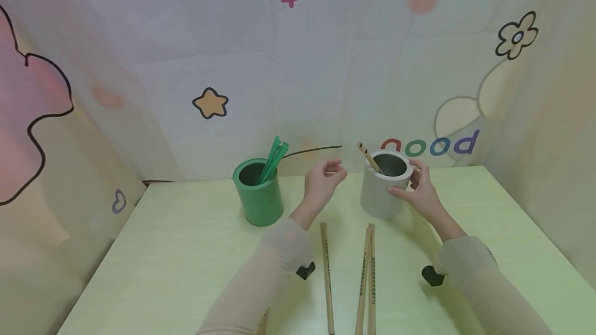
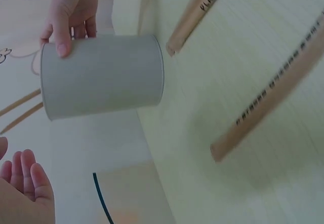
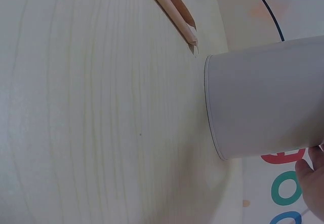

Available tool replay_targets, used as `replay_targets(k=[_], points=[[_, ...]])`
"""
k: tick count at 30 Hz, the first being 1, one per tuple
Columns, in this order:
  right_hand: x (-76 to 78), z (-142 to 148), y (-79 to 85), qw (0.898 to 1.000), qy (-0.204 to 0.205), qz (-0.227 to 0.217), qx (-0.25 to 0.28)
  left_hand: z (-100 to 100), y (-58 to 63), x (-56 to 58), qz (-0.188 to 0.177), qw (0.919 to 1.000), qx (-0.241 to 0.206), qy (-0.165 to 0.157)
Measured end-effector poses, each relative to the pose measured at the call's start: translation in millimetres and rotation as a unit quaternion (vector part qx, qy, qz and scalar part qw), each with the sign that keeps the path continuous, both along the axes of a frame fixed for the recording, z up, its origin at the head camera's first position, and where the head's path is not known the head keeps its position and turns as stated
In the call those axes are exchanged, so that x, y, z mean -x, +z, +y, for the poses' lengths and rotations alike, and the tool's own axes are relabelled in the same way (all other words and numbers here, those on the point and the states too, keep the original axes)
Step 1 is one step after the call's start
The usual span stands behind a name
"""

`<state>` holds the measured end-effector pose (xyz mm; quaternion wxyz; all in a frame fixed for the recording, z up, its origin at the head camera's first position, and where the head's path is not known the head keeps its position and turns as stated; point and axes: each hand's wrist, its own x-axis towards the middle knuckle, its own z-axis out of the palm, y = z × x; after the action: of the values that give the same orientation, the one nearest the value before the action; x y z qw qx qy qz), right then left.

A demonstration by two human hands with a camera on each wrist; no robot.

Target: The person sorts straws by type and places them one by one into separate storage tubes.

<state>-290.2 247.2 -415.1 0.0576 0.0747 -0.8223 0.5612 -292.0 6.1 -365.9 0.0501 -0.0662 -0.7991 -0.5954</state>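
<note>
Two hands flank a light-grey cylindrical cup (image 1: 379,200), which stands upright near the back of a pale wood-grained table (image 1: 153,252). The right hand (image 1: 422,190) grips it at the rim, thumb against the near outer wall and fingers curled at the right side. The left hand (image 1: 322,181) holds nothing; its fingers are relaxed, loosely bent, raised between the grey cup and a green cylindrical cup (image 1: 259,203) containing slim green sticks (image 1: 273,162). Key relation: the grey cup's axis is vertical, its mouth upward, directly to the left hand's right; the right hand touches it, the left is near but apart. Slender tan sticks (image 1: 370,158) lean from its mouth toward the left hand. In front lie a single printed tan stick (image 1: 328,278), nearer the left hand, and a closely set printed pair (image 1: 372,283), long axes running from front to back, the pair's far ends near the grey cup's base.
</note>
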Motion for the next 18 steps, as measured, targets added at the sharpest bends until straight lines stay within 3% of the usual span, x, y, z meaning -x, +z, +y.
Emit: replay_targets(k=[11, 18], points=[[-0.9, -1.7, 0.7, 1.000, -0.001, 0.002, -0.004, -46.2, 10.0, -7.5, 0.001, 0.9989, 0.039, -0.024], [0.2, -1.1, -0.2, 1.000, -0.002, 0.005, -0.006, -69.9, 4.6, -15.9, 0.017, 0.9954, 0.088, -0.034]])
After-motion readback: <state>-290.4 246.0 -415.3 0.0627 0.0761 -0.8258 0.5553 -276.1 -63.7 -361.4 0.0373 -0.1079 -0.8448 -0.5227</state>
